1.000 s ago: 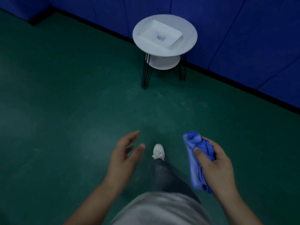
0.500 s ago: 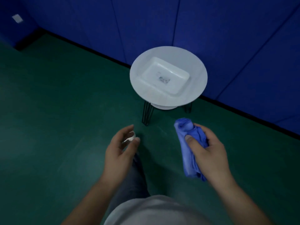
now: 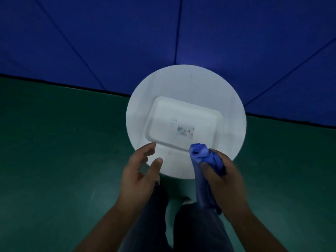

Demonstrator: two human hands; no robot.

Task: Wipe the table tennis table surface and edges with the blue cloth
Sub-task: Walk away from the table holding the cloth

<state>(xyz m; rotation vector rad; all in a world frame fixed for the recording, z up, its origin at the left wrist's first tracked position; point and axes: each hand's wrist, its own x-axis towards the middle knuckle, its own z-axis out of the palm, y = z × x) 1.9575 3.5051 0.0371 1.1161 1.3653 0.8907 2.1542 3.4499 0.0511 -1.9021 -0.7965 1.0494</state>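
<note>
At the left of the frame there is only green floor, with a blue wall across the top, and no table tennis table shows anywhere. Left of centre at the bottom, the left hand hovers with fingers spread and loosely bent. It holds nothing, and its fingertips overlap the near rim of a small round white table, though I cannot tell whether they touch it. On that table, in the middle of the frame, sits a white tray with a small printed picture on its floor. The print is too blurred to read. Just right of centre, the blue cloth is bunched into a wad whose top pokes up over the tray's near edge, while the rest hangs down in a long fold. The right hand grips it, with the thumb pressed across the front and the fingers wrapped behind. As for progress, the pictures cannot say how much of the table tennis table is wiped. The cloth is gathered up, not spread flat for wiping, and it is held over the tray. That suits either a start, with all the wiping left, or an end, with only putting the cloth down left.
</note>
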